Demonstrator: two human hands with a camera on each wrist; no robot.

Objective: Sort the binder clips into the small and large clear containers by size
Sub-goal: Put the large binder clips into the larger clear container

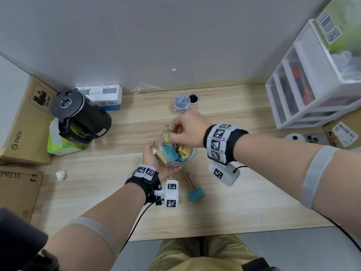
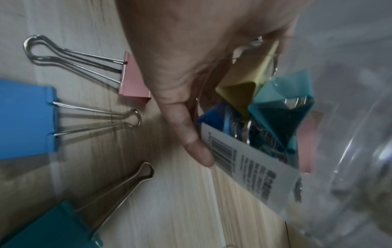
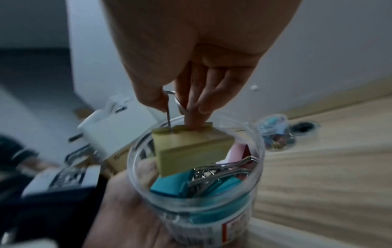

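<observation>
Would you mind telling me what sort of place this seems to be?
Probably an office or workroom: a wooden desk against a plain wall, white plastic storage drawers, and cardboard shipping boxes stacked at the side.

The left hand (image 2: pixel 191 55) grips a clear jar (image 2: pixel 331 134) at right, thumb on its barcode label (image 2: pixel 250 169); yellow, teal and blue clips show inside. On the table (image 2: pixel 169 209) at left lie pink (image 2: pixel 131 80), blue (image 2: pixel 25 120) and teal (image 2: pixel 53 229) clips.

The large container (image 1: pixel 176 151) sits mid-counter (image 1: pixel 244 202), clips inside it. Behind it, near the wall, stands the small container (image 1: pixel 182 103), its lid (image 1: pixel 193 98) just to its right. Before the large container lies a loose clip (image 1: pixel 195 192). A drawer unit (image 1: pixel 304 85) stands far right, boxes (image 1: pixel 25 122) far left.
</observation>
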